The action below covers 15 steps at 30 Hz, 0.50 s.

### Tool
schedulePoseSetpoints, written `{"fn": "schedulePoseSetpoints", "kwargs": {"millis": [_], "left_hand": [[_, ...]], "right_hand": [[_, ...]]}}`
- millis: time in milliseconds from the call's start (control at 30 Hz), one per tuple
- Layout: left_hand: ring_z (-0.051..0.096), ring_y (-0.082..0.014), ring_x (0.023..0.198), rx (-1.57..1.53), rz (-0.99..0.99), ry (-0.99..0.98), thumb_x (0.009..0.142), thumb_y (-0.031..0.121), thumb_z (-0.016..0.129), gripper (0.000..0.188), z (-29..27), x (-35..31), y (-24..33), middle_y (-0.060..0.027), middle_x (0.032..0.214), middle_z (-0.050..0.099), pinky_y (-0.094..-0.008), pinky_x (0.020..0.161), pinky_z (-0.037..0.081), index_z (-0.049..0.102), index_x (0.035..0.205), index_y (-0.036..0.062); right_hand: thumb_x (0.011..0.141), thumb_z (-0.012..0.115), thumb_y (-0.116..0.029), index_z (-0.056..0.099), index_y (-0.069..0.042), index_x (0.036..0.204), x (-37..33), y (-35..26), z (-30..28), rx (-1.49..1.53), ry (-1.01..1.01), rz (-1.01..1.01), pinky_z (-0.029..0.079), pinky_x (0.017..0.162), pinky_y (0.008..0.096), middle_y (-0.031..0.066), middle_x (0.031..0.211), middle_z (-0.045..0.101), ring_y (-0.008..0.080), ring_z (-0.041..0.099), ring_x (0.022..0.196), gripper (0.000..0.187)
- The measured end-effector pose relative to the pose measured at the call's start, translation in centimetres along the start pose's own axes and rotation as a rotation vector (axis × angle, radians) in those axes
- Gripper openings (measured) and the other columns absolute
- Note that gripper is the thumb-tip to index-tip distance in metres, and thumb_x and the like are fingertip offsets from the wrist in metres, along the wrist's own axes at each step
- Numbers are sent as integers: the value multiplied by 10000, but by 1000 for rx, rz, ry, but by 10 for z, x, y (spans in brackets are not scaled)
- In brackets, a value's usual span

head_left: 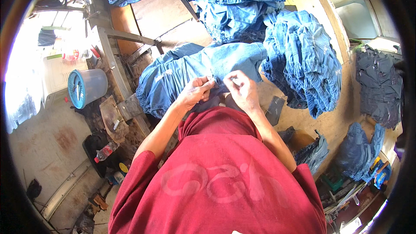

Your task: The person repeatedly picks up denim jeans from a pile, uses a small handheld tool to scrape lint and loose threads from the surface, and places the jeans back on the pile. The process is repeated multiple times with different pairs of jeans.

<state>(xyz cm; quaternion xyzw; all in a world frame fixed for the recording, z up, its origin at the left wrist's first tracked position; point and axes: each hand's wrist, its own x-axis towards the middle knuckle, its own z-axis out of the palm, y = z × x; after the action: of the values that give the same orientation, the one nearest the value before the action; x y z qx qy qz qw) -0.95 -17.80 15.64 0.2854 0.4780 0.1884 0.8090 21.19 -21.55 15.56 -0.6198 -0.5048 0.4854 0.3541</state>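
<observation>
A light blue denim garment (169, 87) lies spread in front of me, reaching up to my lap. My left hand (196, 92) is closed, its thumb and forefinger pinching an edge of the denim. Just to its right, my right hand (242, 92) hovers at the same garment with fingers curled together. Whatever those fingers hold, if anything, is too small to make out. A gap separates the two hands.
Denim stacks (242, 13) and a folded denim pile (303, 60) stand beyond and to the right. Dark garments (379, 86) hang far right. On the left are a wooden frame (115, 63), a clear bucket with a blue rim (89, 88) and a plastic bottle (106, 151).
</observation>
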Motion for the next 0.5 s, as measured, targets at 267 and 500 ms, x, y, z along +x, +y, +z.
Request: {"fn": "schedulePoseSetpoints", "kwargs": {"millis": [267,500], "left_hand": [[416,-31,545,116,77,104,1107,274,654,204,13,-1,-4,87,680,488,-244,539,372,634,1064,76],[400,-34,523,-175,-95,153,1118,282,630,207,9,-3,-4,81,655,469,-243,530,352,614,1044,89]], "right_hand": [[1051,696,-174,732,-8,1069,1,11,21,156,-159,160,470,629,240,-28,831,665,56,567,689,171],[1058,688,-161,729,-25,997,-2,25,16,626,-179,472,393,667,221,-95,869,619,39,489,743,155]]}}
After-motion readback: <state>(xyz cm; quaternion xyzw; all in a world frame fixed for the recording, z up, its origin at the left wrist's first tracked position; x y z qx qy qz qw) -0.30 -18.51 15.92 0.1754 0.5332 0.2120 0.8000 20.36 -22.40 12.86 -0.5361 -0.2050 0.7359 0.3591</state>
